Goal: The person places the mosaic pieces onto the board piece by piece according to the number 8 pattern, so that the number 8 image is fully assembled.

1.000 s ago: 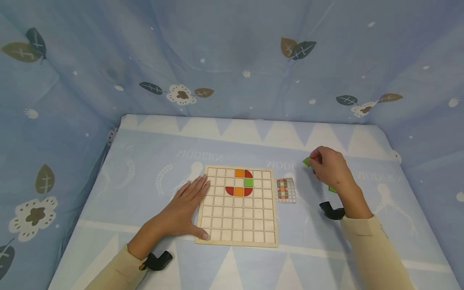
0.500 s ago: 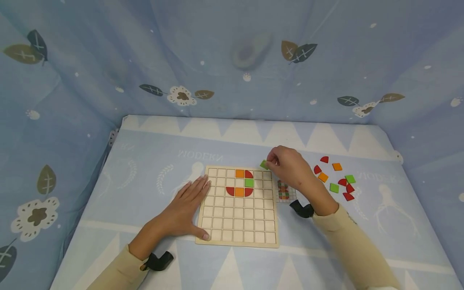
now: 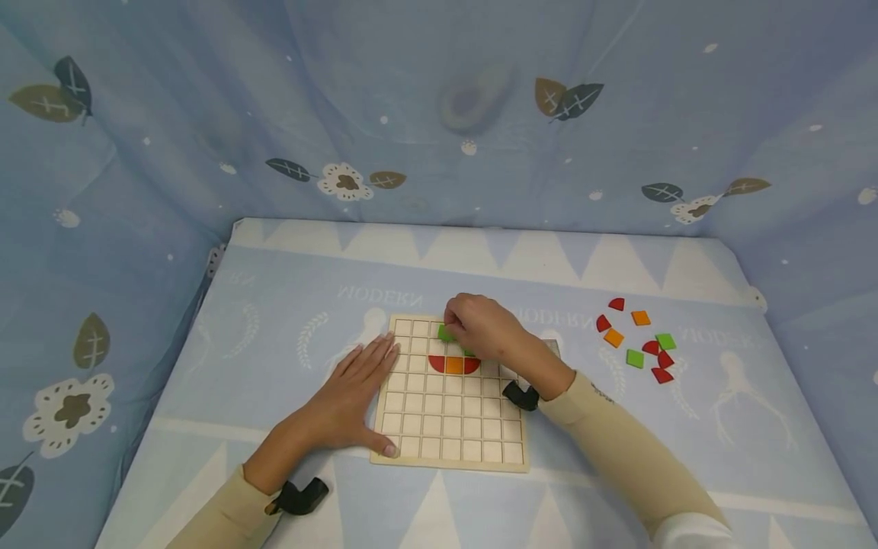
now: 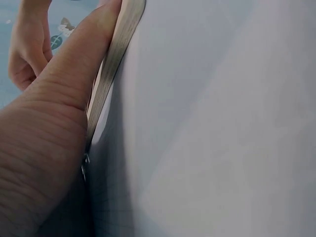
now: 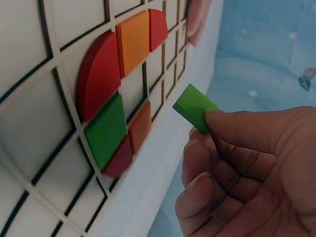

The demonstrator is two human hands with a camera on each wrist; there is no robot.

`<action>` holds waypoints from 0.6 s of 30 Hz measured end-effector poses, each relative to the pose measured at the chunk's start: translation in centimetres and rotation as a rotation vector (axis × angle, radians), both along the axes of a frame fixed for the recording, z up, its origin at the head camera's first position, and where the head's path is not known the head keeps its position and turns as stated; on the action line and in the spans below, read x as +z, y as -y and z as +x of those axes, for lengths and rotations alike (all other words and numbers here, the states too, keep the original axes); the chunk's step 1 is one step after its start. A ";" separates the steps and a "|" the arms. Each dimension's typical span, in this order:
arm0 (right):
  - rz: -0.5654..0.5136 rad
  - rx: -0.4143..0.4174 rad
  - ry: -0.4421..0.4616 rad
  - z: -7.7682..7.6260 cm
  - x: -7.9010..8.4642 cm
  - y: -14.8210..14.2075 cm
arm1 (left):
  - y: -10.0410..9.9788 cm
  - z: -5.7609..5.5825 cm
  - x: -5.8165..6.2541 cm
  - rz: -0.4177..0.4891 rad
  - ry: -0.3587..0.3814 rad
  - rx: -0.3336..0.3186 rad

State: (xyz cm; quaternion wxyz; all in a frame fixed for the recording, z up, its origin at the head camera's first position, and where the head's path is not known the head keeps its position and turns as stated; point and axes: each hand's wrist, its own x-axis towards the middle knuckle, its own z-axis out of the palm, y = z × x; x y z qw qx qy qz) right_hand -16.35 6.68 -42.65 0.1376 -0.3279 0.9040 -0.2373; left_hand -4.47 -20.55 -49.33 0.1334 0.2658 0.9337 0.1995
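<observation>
A wooden grid board (image 3: 449,422) lies on the table with colored tiles set in its upper cells. My left hand (image 3: 346,400) rests spread along the board's left edge, thumb at the lower corner. Above the upper part of the board, my right hand (image 3: 488,329) pinches a green square tile (image 5: 195,107) between thumb and fingertips; it looks tilted and apart from the grid. Set in the cells are a green square (image 5: 107,132), orange squares (image 5: 133,42) and red quarter-round tiles (image 5: 98,76). In the head view the right hand hides some of them.
Right of the board lie loose tiles, among them an orange square (image 3: 641,317), a green square (image 3: 634,358) and a red quarter-round (image 3: 661,375). A pattern card (image 3: 552,347) is mostly hidden under the right forearm. A blue patterned curtain (image 3: 439,114) surrounds the table.
My right hand has carried the green square tile leftward from the loose tiles to above the board's upper cells. The left hand has stayed in place on the board's edge.
</observation>
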 end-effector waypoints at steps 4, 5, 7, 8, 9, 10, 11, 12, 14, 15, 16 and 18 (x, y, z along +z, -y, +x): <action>0.035 0.018 0.027 -0.1 -0.7 0.8 | 0.0 0.0 0.0 0.007 -0.006 -0.008; 0.045 0.023 0.033 -0.1 -0.9 1.0 | 0.0 0.0 0.0 0.007 -0.006 -0.009; 0.058 0.035 0.049 -0.1 -1.1 1.2 | 0.0 0.0 0.0 0.006 -0.005 -0.008; 0.062 0.041 0.057 -0.1 -1.2 1.3 | 0.0 0.0 0.0 0.003 -0.003 -0.007; 0.064 0.046 0.065 -0.2 -1.2 1.4 | 0.0 0.0 0.0 0.002 -0.002 -0.005; 0.067 0.051 0.070 -0.2 -1.3 1.5 | 0.0 0.0 0.0 -0.001 -0.002 -0.005; 0.070 0.054 0.074 -0.2 -1.3 1.5 | 0.0 0.0 0.0 -0.004 -0.002 -0.005; 0.073 0.056 0.078 -0.2 -1.4 1.6 | 0.0 0.0 0.0 -0.004 -0.001 -0.005; 0.082 0.059 0.086 -0.3 -1.4 1.6 | 0.0 0.0 0.0 -0.005 -0.002 -0.007; 0.086 0.061 0.090 -0.3 -1.5 1.7 | 0.0 0.0 0.0 -0.004 -0.003 -0.007; 0.092 0.063 0.091 -0.3 -1.5 1.7 | 0.0 0.0 0.1 -0.003 -0.003 -0.008; 0.104 0.068 0.089 -0.3 -1.6 1.8 | 0.0 0.0 0.0 -0.002 -0.005 -0.008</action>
